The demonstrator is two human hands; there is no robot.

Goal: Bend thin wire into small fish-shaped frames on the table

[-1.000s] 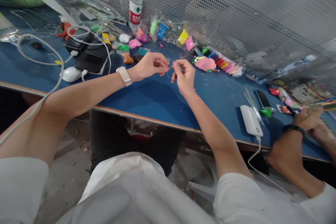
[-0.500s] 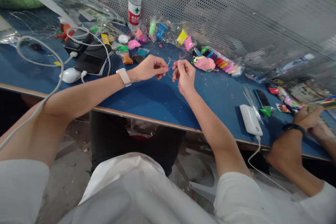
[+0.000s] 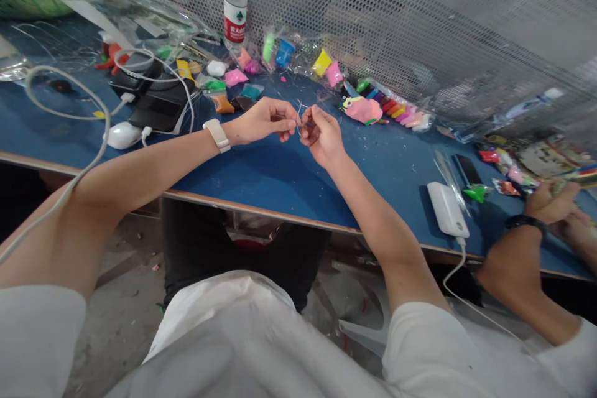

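Blue tbl. (image 3: 280, 183) backs pale, bent wire (image 3: 299, 110) btwn L hand (image 3: 268, 119) & R hand (image 3: 323, 135).

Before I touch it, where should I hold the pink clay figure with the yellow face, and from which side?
I'd gently hold the plump middle of the pink clay figure, coming from the side nearest you. The row of colourful clay pieces in clear plastic crowds its far side, and the yellow face at its left end looks easy to squash.
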